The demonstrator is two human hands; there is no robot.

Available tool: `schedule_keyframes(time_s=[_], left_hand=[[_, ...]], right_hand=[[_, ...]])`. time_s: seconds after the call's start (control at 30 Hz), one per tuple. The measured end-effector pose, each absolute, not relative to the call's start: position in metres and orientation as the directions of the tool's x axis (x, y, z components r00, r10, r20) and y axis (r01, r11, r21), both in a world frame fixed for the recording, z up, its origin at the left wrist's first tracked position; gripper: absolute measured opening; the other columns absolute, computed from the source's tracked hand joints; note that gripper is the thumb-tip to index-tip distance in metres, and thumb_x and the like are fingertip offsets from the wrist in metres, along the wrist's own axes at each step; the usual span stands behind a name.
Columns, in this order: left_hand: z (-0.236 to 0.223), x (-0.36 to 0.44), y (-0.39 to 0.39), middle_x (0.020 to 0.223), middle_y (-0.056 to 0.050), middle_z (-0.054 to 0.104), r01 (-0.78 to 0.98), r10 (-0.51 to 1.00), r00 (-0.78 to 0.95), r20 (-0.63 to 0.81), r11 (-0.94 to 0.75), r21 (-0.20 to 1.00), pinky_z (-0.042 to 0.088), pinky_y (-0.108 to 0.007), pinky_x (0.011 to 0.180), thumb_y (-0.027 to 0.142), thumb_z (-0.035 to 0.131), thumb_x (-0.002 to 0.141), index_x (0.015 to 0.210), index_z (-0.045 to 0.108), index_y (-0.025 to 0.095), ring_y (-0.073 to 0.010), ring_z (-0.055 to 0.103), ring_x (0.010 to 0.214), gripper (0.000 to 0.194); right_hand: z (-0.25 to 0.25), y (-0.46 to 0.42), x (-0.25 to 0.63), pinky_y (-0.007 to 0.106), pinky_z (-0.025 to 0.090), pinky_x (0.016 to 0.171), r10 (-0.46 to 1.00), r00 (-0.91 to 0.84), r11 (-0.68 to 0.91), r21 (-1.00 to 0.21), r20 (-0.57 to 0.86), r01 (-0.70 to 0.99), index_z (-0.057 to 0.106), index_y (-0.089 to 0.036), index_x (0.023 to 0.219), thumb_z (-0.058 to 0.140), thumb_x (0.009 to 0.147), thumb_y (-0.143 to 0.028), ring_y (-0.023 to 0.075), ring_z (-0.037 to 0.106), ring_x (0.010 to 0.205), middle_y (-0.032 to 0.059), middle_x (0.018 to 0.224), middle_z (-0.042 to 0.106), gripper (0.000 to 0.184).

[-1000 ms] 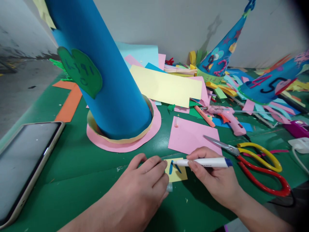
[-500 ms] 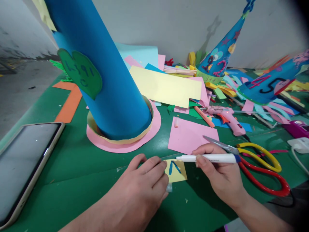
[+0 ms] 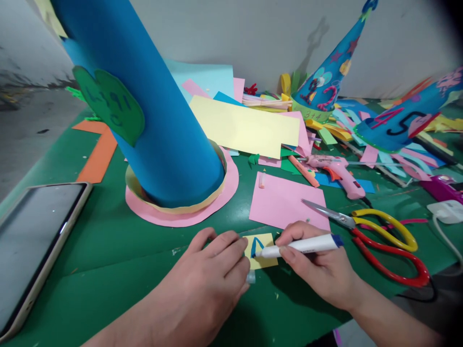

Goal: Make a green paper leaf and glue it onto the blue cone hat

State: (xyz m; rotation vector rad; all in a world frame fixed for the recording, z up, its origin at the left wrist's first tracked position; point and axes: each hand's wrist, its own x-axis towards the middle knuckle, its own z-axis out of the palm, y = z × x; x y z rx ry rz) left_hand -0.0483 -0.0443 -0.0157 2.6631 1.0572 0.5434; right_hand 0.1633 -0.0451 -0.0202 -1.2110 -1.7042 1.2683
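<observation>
My right hand (image 3: 318, 265) grips a white marker (image 3: 311, 245) with a dark blue end, its tip touching a small yellow paper (image 3: 269, 260). Blue strokes on that paper form a pointed shape. Curled over the paper's left edge, the fingers of my left hand (image 3: 217, 274) press it against the table. A pale translucent piece (image 3: 251, 276) pokes out below those fingers; the rest of it is hidden. Just beyond my right hand lie a pink sheet (image 3: 285, 200) and open scissors (image 3: 347, 220) with yellow and red handles.
A tall blue paper hat (image 3: 173, 144) with a pink brim stands left of centre on the green table (image 3: 144, 270). At left lies a phone (image 3: 36, 241). A pink glue gun (image 3: 336, 173), two decorated cones (image 3: 325, 79) and paper scraps fill the far right.
The marker tip has moved down from the paper's upper edge to the lower end of the strokes, and the marker tilts more. My left hand stays on the paper; the view has shifted slightly.
</observation>
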Motion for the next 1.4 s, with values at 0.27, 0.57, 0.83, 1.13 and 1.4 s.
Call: schedule_keyframes(time_s=[0.27,0.57,0.83,1.13,1.4], left_hand=[[-0.024,-0.049,-0.043,0.102,-0.003,0.065,0.589,0.644,0.701,0.306,-0.765,0.260,0.033,-0.038,0.084,0.026,0.027,0.093,0.092,0.061,0.021,-0.0210,0.052,0.101,0.035],[-0.014,-0.049,-0.044,0.108,-0.004,0.064,0.609,0.670,0.716,0.196,-0.737,0.293,0.032,-0.039,0.086,0.024,0.032,0.093,0.097,0.061,0.021,-0.0217,0.051,0.105,0.030],[-0.027,-0.050,-0.042,0.102,-0.003,0.066,0.578,0.621,0.708,0.336,-0.783,0.228,0.033,-0.037,0.083,0.025,0.027,0.093,0.091,0.061,0.020,-0.0202,0.053,0.098,0.035],[-0.024,-0.050,-0.041,0.102,-0.004,0.065,0.579,0.623,0.714,0.318,-0.782,0.231,0.034,-0.037,0.082,0.024,0.029,0.092,0.090,0.061,0.021,-0.0201,0.053,0.098,0.033],[-0.024,-0.049,-0.042,0.102,-0.003,0.065,0.578,0.627,0.707,0.328,-0.779,0.243,0.032,-0.037,0.082,0.024,0.031,0.092,0.090,0.061,0.021,-0.0201,0.053,0.098,0.031]], right_hand=[[-0.018,-0.044,0.163,0.019,0.026,0.040,0.927,-0.368,0.034,-0.958,-0.077,0.285,0.058,-0.018,0.082,0.051,0.085,-0.025,0.0065,0.035,0.045,-0.0036,0.058,0.047,0.010],[-0.020,-0.044,0.162,0.019,0.027,0.041,0.929,-0.364,0.046,-0.956,-0.066,0.291,0.058,-0.019,0.084,0.051,0.085,-0.025,0.0067,0.037,0.047,-0.0033,0.061,0.049,0.009],[-0.019,-0.044,0.162,0.019,0.027,0.040,0.922,-0.376,0.034,-0.950,-0.089,0.310,0.059,-0.018,0.084,0.050,0.085,-0.028,0.0071,0.037,0.046,-0.0026,0.059,0.049,0.013],[-0.018,-0.043,0.162,0.019,0.027,0.039,0.932,-0.357,0.053,-0.950,-0.064,0.307,0.057,-0.019,0.082,0.050,0.085,-0.025,0.0068,0.037,0.045,-0.0036,0.058,0.048,0.010],[-0.018,-0.045,0.162,0.018,0.025,0.039,0.936,-0.347,0.054,-0.955,-0.053,0.292,0.057,-0.020,0.082,0.051,0.085,-0.023,0.0057,0.035,0.045,-0.0052,0.058,0.046,0.008]])
